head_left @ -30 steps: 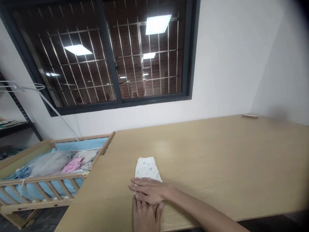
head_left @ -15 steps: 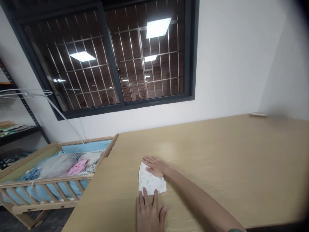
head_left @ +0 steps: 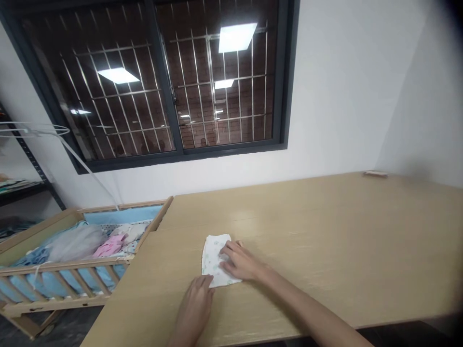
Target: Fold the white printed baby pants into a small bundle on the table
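A small folded white cloth (head_left: 213, 258) with a pale green print lies flat on the wooden table. At its near left corner is my left hand (head_left: 195, 303), its fingers close together and bent onto the corner; the fingertips are partly hidden. My right hand (head_left: 241, 261) rests over the right part of the cloth. Its fingers are bent, and a gap shows between the thumb and forefinger.
To the left of the table (head_left: 307, 231) stands a wooden crib (head_left: 72, 262) with blue lining and pink, white and blue fabrics. A small flat item (head_left: 375, 173) lies at the far right. Behind are a wall and a barred window (head_left: 217, 91).
My left hand has shifted left from the cloth's near edge to its near left corner, drawing its spread fingers together. My right hand has come nearer, its fingers now bent instead of flat.
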`<state>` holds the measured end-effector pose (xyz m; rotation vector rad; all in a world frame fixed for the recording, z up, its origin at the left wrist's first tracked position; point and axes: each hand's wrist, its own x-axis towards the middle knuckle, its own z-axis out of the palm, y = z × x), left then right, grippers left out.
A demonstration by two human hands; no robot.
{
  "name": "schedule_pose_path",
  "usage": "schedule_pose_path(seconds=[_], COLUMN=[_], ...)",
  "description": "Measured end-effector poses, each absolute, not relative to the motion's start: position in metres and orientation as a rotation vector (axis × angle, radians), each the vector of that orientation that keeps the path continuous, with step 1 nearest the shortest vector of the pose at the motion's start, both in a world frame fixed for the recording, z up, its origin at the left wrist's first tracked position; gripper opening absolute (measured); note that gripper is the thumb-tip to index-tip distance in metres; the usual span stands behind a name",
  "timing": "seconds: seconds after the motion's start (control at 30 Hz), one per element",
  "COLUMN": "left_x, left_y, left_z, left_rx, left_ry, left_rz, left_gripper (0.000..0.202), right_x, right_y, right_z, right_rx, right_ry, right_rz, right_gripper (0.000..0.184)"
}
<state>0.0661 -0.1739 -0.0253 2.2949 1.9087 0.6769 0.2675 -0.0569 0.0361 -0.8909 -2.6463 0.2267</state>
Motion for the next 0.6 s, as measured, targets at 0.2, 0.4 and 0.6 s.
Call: schedule_pose_path(seconds=[0.2, 0.4, 0.6], left_x=[0.045, 0.048, 0.038], left_y=[-0.157, -0.162, -0.169], left_z=[-0.020, -0.006, -0.006], left_rx=[2.335, 2.258, 2.268], left_ry=[1.743, 1.802, 1.677], left_rz=[0.741, 0.780, 0.821], left_gripper=[0.029, 0.037, 0.020], right_x=[0.299, 0.302, 0.295], right_y=[-0.097, -0.112, -0.111], right_z=[0.036, 0.024, 0.033], right_rx=[-0.922, -0.986, -0.956], right_ry=[-2.789, -2.672, -2.550], right_rz=[0.428, 0.356, 0.444], right_gripper=[0.055, 0.042, 0.033])
